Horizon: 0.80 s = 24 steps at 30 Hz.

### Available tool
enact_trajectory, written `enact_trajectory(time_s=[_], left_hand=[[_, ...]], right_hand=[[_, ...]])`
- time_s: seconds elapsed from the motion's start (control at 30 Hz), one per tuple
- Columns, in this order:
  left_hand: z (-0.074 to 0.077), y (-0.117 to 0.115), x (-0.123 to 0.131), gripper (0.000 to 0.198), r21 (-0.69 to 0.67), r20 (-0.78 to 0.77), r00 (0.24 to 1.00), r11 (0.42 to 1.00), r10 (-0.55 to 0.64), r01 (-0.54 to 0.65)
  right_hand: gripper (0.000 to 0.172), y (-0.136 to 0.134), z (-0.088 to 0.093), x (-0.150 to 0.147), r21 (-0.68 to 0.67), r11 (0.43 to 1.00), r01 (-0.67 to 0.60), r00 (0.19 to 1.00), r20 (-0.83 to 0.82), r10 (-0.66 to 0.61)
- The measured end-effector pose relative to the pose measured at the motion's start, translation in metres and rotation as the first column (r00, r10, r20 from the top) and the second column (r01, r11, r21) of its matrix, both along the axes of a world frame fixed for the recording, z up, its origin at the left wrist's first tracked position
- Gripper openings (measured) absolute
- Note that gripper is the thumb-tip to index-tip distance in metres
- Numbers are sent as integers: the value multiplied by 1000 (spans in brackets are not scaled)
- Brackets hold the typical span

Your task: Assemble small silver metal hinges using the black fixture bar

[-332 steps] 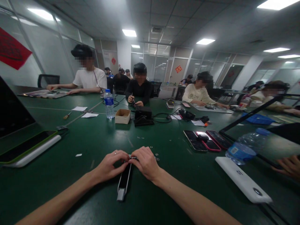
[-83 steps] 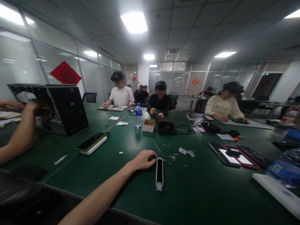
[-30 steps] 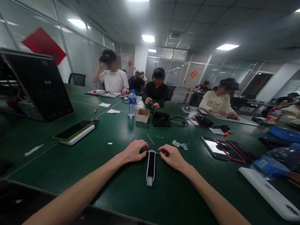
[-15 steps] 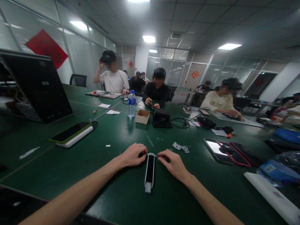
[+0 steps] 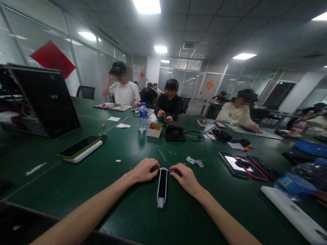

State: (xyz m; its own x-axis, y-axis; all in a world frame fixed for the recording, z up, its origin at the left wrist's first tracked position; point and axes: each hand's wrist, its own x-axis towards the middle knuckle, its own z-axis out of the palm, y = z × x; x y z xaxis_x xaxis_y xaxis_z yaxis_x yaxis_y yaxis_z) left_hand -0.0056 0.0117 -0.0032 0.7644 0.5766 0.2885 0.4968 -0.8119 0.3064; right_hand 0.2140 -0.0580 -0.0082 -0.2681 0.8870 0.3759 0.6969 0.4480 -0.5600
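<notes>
A long narrow device (image 5: 162,186), black with a silver frame, lies lengthwise on the green table (image 5: 107,173) in front of me. My left hand (image 5: 143,170) rests at its far end on the left, fingers curled and pinched against the end. My right hand (image 5: 185,177) sits at the same end on the right, fingers also curled; what they pinch is too small to make out. Two small metal brackets (image 5: 194,161) lie just beyond my right hand.
A phone on a white power bank (image 5: 80,148) lies left, with an open computer case (image 5: 43,102) behind it. Phones (image 5: 245,165), a water bottle (image 5: 297,177) and a white slab (image 5: 291,212) lie right. A bottle (image 5: 142,117), cardboard box (image 5: 154,129) and several seated people are across.
Over the last second both hands stay at the device's far end with almost no shift. Earlier, only my left hand was at the device, and the right hand has since come back.
</notes>
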Motion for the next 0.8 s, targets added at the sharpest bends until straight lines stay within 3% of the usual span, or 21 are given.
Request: enact_trajectory(time_s=[0.8], left_hand=[[4,-4,-1,12,-34,-16,999,998,46,-46]], right_hand=[[16,-2,6,-4,2,1000,9,1000,-14,-9]])
